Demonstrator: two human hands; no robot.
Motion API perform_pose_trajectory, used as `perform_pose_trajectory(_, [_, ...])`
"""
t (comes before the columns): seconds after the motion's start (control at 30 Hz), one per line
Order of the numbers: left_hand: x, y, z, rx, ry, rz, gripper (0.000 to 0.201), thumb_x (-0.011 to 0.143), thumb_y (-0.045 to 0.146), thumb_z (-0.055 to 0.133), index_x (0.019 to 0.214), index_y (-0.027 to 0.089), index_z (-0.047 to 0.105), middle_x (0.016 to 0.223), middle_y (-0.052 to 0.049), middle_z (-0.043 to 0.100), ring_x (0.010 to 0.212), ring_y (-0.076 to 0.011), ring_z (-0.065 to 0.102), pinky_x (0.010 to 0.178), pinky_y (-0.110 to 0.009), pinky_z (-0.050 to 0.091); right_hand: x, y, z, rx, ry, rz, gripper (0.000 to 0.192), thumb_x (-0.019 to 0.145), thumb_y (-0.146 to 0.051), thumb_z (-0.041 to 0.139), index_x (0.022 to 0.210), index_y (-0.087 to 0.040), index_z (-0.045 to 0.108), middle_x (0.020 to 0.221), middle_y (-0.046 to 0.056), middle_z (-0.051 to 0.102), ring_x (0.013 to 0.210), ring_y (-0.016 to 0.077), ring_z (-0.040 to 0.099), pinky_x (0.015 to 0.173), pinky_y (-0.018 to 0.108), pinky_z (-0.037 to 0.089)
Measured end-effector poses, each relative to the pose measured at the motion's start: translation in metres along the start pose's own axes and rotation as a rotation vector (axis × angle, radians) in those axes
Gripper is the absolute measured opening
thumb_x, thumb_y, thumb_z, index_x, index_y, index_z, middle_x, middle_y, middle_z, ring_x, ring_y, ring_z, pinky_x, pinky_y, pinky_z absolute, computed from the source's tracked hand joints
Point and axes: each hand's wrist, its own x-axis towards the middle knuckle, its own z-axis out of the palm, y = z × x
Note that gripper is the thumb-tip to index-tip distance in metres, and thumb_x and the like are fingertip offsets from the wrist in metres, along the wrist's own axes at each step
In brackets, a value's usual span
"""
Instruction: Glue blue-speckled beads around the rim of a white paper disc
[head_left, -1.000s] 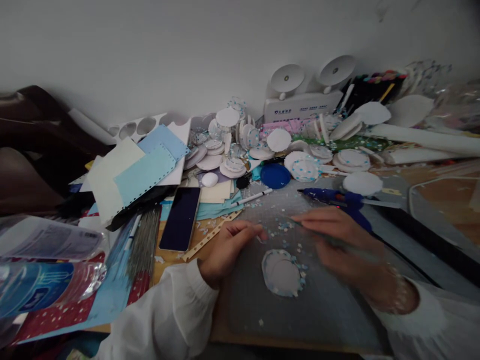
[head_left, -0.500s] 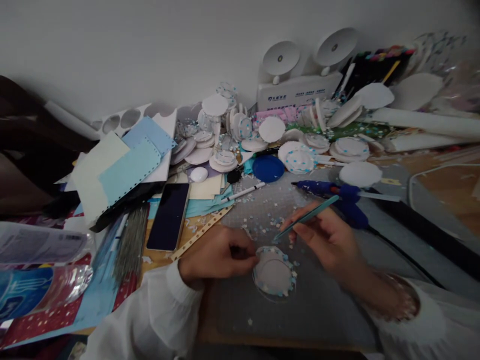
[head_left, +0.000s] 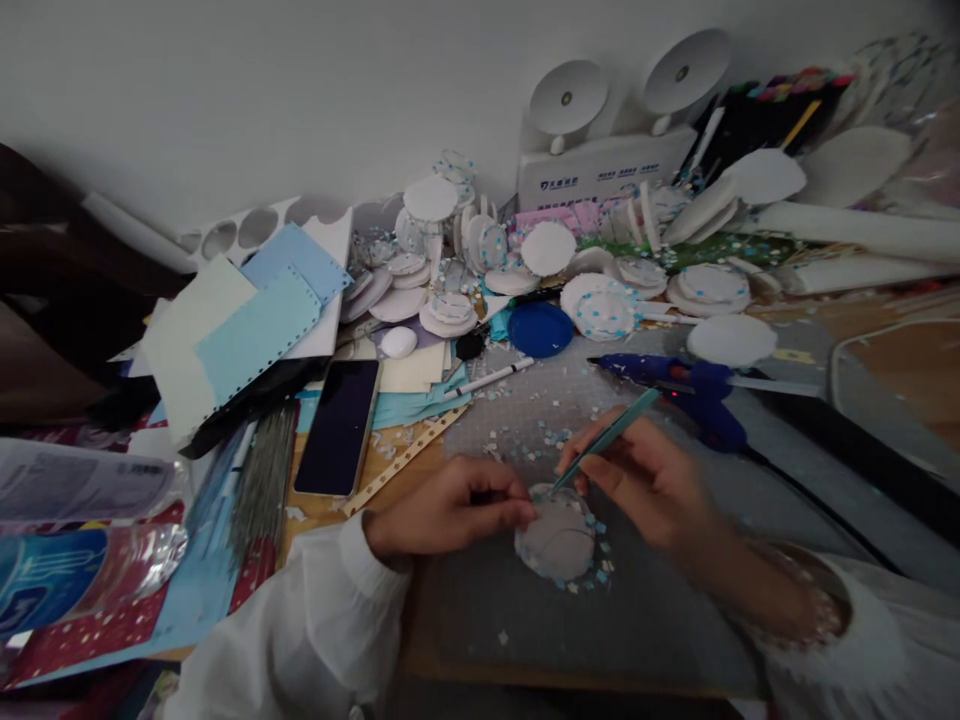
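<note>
A pale round disc (head_left: 551,545) lies on the grey cutting mat near the front. Tiny blue and white flowers (head_left: 600,560) run round its edge on a thin ring. At the disc's upper left, my left hand (head_left: 457,505) has thumb and forefinger pinched together at this ring; the exact contact is hidden by the fingertips. Teal tweezers (head_left: 611,435) are in my right hand (head_left: 649,475), held like a pen. Their tips point down at the disc's upper edge, close to my left fingertips. Loose small flowers (head_left: 525,440) are scattered on the mat behind.
A blue glue gun (head_left: 667,375) lies behind my right hand, its cord trailing right. Left are a phone (head_left: 337,425), wire stems (head_left: 262,490) and bottles (head_left: 82,575). Decorated white discs (head_left: 600,307) pile up at the back beside a blue lid (head_left: 540,329) and white box (head_left: 600,175).
My right hand has brought the tweezer tips down and left to the disc's upper edge. My left fingers have moved slightly right, and the flower ring has shifted against the disc.
</note>
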Motion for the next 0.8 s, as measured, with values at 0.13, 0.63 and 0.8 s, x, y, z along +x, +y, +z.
perform_pose_trajectory(0.13, [0.0003, 0.0001, -0.0006, 0.005, 0.002, -0.003, 0.028, 0.089, 0.034, 0.056, 0.071, 0.013, 0.061, 0.063, 0.0, 0.054, 0.06, -0.0099, 0.046, 0.055, -0.018, 0.037, 0.0004, -0.0016, 0.0006, -0.033, -0.031, 0.026, 0.011, 0.088, -0.034, 0.057, 0.086, -0.023, 0.056, 0.076, 0.003, 0.068, 0.059, 0.0159, 0.065, 0.052, 0.026, 0.056])
perform_pose_trajectory(0.63, [0.0002, -0.0015, 0.0, -0.005, 0.003, 0.004, 0.029, 0.089, 0.035, 0.055, 0.071, 0.013, 0.06, 0.065, -0.001, 0.054, 0.062, -0.0108, 0.046, 0.056, -0.019, 0.037, -0.0001, 0.001, 0.0018, -0.027, 0.008, -0.001, 0.011, 0.087, -0.034, 0.06, 0.086, -0.024, 0.057, 0.078, 0.004, 0.069, 0.061, 0.0172, 0.067, 0.054, 0.027, 0.058])
perform_pose_trajectory(0.8, [0.0005, -0.0007, 0.0002, -0.019, 0.0, -0.004, 0.025, 0.089, 0.031, 0.055, 0.071, 0.013, 0.059, 0.064, 0.001, 0.052, 0.06, -0.01, 0.044, 0.056, -0.019, 0.037, 0.0001, 0.0015, 0.0012, 0.005, 0.013, 0.026, 0.01, 0.086, -0.034, 0.061, 0.086, -0.024, 0.059, 0.079, 0.004, 0.069, 0.065, 0.0168, 0.067, 0.056, 0.027, 0.058])
